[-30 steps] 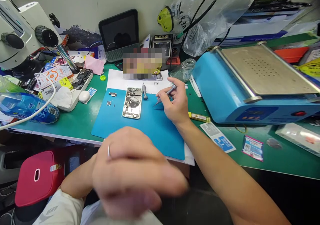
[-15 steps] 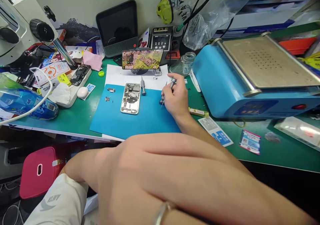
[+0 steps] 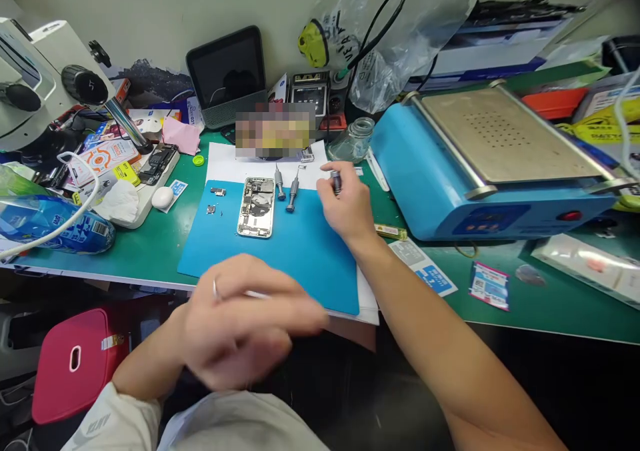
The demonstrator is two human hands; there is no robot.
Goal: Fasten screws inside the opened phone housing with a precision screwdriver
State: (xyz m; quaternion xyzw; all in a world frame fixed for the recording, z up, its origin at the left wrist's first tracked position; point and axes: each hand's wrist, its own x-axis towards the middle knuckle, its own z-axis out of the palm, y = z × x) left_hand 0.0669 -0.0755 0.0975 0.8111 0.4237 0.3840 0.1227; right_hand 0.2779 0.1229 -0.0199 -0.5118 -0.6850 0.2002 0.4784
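An opened phone (image 3: 256,208) lies on the blue mat (image 3: 300,257), its inner parts showing. Two small loose parts (image 3: 218,191) are to its left. Right of it, two screwdrivers (image 3: 280,183) (image 3: 293,194) rest across the mat's back edge. Over the mat's right side, my right hand (image 3: 347,201) is curled around a dark-ended screwdriver (image 3: 337,182). My left hand (image 3: 245,321), wearing a ring, is blurred in the air in front of the mat's near edge; whether anything is between its fingers cannot be made out.
A blue heating machine (image 3: 425,191) stands right, beside a glass jar (image 3: 353,141). A microscope (image 3: 75,81), a blue packet (image 3: 55,221) and a white earbud case (image 3: 162,198) are left. Behind are a dark display (image 3: 227,67) and a blurred-out screen (image 3: 275,133).
My left hand has drawn back from close to the camera and now shows above my lap. A second screwdriver now lies beside the first. My right hand holds fewer tools.
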